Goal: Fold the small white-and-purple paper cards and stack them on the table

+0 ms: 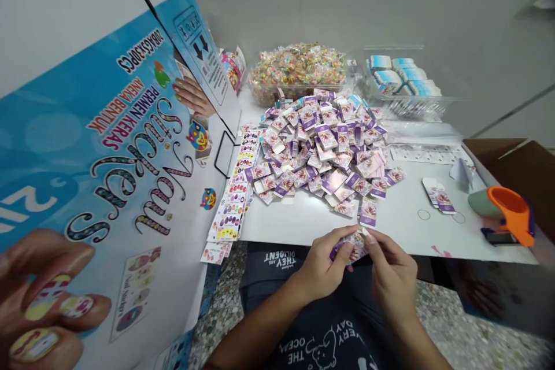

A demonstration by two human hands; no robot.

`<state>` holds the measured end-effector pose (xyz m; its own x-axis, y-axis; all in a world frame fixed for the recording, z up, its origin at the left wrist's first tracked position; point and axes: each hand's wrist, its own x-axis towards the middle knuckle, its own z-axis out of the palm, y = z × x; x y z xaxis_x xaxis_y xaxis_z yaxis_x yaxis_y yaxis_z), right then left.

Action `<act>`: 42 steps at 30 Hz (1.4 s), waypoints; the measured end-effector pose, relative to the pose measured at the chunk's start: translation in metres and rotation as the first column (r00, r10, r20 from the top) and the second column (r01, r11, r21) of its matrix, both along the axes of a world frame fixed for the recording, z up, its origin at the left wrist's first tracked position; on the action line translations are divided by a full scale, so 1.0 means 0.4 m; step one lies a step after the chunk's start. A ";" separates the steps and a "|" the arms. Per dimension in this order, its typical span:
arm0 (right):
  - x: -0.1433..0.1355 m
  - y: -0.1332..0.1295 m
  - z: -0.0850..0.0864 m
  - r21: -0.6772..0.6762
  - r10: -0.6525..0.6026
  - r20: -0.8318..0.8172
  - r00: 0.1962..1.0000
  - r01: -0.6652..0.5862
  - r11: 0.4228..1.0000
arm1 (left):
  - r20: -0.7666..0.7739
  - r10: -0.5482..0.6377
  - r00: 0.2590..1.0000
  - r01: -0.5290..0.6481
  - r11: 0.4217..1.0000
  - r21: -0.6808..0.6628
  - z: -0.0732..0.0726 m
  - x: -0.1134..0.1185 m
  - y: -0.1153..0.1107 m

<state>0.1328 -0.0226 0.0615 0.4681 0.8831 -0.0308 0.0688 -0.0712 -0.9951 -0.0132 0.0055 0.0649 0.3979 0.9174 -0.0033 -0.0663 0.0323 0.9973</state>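
A small purple-and-white printed carton (356, 244) is held near the table's front edge, above my lap. My left hand (325, 261) is closed round its left side, with the thumb across the printed face. At its upper right end, my right hand (391, 269) pinches a white flap between thumb and fingers. My fingers hide part of the carton, and I cannot see inside it. Just beyond my hands lies a big heap of similar cartons (326, 137), with one single carton (368, 211) at its near edge.
A clear tub of wrapped candies (299, 69) and a clear tray of blue-white packs (405, 78) stand behind. Sticker sheets (236, 202) lie left, beside a large printed box (143, 144). An orange tape dispenser (514, 214), rubber bands (424, 215) and an open cardboard box (515, 167) are right.
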 end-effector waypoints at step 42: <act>0.428 0.277 0.086 0.110 -0.163 0.381 0.910 0.131 0.985 | -0.322 0.273 0.906 -0.170 0.934 0.315 -0.183 0.015 0.061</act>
<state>0.3040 0.0884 0.0958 0.5536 0.7953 0.2469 0.4449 -0.0318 -0.8950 -0.0074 0.0301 -0.0083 0.2035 0.9663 0.1575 0.3202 -0.2177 0.9220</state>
